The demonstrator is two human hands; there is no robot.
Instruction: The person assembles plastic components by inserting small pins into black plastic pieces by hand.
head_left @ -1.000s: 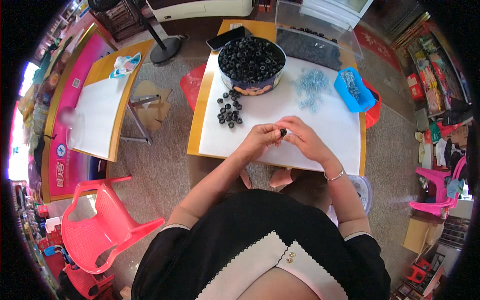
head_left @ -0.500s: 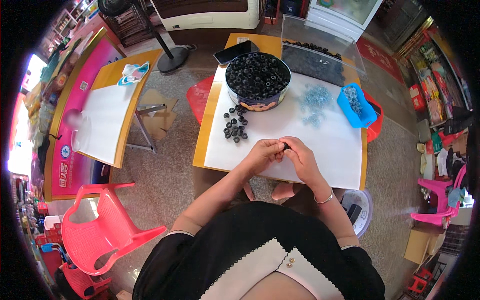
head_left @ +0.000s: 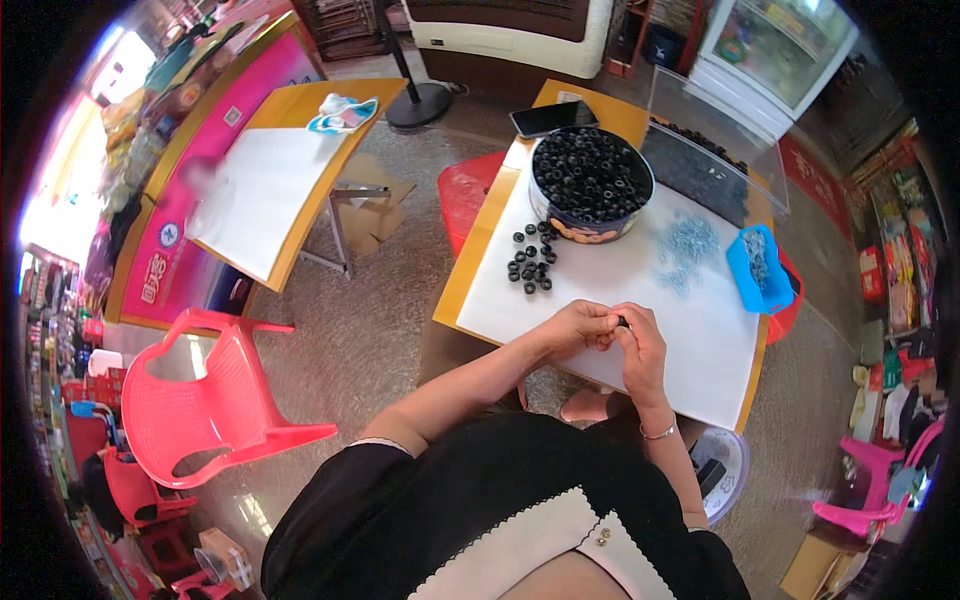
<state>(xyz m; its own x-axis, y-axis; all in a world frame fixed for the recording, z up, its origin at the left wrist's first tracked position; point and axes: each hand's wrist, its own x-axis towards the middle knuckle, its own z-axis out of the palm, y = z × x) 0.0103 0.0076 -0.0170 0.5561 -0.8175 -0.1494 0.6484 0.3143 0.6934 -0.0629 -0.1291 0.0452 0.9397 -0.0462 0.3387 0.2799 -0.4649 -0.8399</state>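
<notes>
Right hand (head_left: 643, 352): fingertips closed in a narrow pinch on the small, glossy black piece (head_left: 622, 322).
Left hand (head_left: 578, 328): thumb and forefinger pinched together at the left side of the same piece.
Held piece: between both hands, above the near edge of the white sheet (head_left: 590, 278); mostly covered by fingers.
Loose stock: small black ring-shaped pieces (head_left: 528, 270), grouped on the sheet, left of the hands.
Blue basket (head_left: 770, 298): rectangular, plastic, right edge of sheet; contains pale-blue pieces.
Pale-blue pile (head_left: 690, 245): small translucent pieces, between basket and tub.
Tub (head_left: 600, 234): round, printed wall, heaped with black rings.
Phone (head_left: 553, 118): black, flat, behind the tub.
</notes>
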